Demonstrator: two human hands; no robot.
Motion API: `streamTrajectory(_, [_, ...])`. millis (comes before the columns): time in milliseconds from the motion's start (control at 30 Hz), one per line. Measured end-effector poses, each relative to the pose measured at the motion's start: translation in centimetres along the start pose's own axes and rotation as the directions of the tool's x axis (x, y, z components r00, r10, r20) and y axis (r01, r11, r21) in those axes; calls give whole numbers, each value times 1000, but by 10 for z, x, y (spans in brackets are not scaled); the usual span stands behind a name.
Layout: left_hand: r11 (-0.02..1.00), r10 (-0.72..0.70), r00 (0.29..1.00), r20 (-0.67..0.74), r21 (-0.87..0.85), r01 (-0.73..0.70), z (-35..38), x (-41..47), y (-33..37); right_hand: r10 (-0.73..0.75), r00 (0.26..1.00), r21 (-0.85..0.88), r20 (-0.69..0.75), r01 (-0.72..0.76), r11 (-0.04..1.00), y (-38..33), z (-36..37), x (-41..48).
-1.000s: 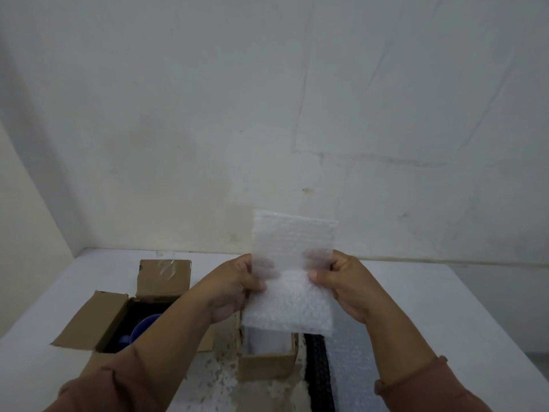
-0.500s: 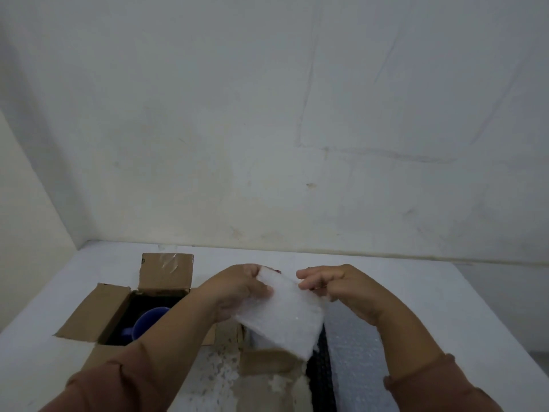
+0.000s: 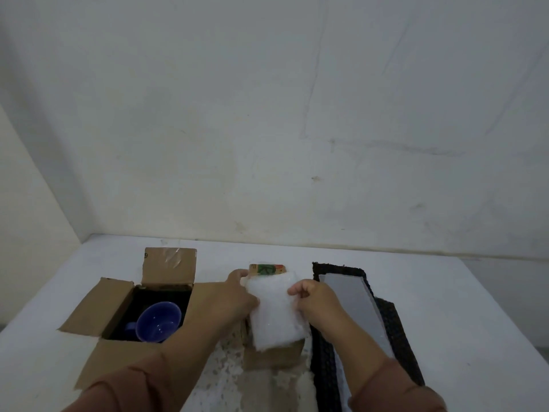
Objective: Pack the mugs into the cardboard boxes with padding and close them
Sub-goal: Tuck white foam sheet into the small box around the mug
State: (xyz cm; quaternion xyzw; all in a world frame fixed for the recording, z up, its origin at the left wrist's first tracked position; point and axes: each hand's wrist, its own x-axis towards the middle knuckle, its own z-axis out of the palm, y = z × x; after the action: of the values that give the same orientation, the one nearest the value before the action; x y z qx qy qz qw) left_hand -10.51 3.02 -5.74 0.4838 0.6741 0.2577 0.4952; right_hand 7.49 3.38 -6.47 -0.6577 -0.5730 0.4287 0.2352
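A folded sheet of white bubble wrap (image 3: pixel 274 315) lies over the top of a small cardboard box (image 3: pixel 271 356) in the middle of the table. My left hand (image 3: pixel 237 295) grips the sheet's left edge and my right hand (image 3: pixel 312 295) grips its right edge. The box's inside is hidden under the wrap; a printed flap (image 3: pixel 267 269) shows behind it. To the left stands a larger open cardboard box (image 3: pixel 118 295) with its flaps spread, and a blue mug (image 3: pixel 159 321) sits inside it.
A dark mat (image 3: pixel 395 331) with a strip of bubble wrap (image 3: pixel 353 304) on it lies right of the small box. White crumbs (image 3: pixel 228 364) are scattered on the table in front. The white table (image 3: pixel 460 307) meets a wall behind.
Both hands have come down from chest height with the bubble wrap, folding it smaller and bringing it onto the small box's opening. My view has tilted down slightly.
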Motion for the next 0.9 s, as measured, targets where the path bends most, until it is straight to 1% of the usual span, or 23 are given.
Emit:
streamTrajectory(33, [993,65,997,-46,105,-60,4,1,-4,9,1000,-55,-5,-9,998,2,6,1])
streamTrajectory(133, [936,243,963,-119,291,-200,16,8,-12,-39,999,-247,-2,38,968,7,18,3])
streamTrajectory(167, [901,298,947,-118,363,-238,19,10,-12,-60,998,-294,4,59,954,8,21,3])
streamTrajectory(233, [809,396,916,-68,497,-313,23,13,-17,-81,997,-371,7,78,925,9,24,4])
streamTrajectory(267, [744,449,893,-38,569,-350,25,16,-21,-93,996,-409,8,89,908,9,26,5])
streamTrajectory(333, [551,569,822,29,728,-408,27,18,-29,-125,992,-492,32,124,862,10,28,5])
streamTrajectory(400, [382,617,781,96,831,-404,25,14,-30,-160,985,-575,61,165,801,11,30,6])
streamTrajectory(467, [211,593,770,234,878,-429,23,11,-32,-169,983,-639,70,175,749,10,29,8])
streamTrajectory(533, [132,490,813,317,894,-428,21,10,-33,-172,981,-722,86,180,668,8,27,9])
streamTrajectory(600, [96,422,845,329,910,-402,20,10,-32,-177,979,-808,105,188,559,6,25,8])
streamTrajectory(667, [92,378,864,332,915,-392,20,9,-31,-198,973,-867,116,197,458,2,23,8])
streamTrajectory(733, [85,349,877,331,920,-382,20,9,-27,-191,960,-888,204,264,376,-2,18,9])
streamTrajectory(800, [65,305,889,342,924,-378,20,9,-23,-85,936,-888,341,350,299,-5,15,13])
streamTrajectory(867, [46,282,895,346,927,-373,19,9,-20,12,921,-894,389,375,247,-6,14,16])
streamTrajectory(900, [35,277,896,347,928,-370,20,10,-19,26,918,-895,396,380,233,-4,16,18])
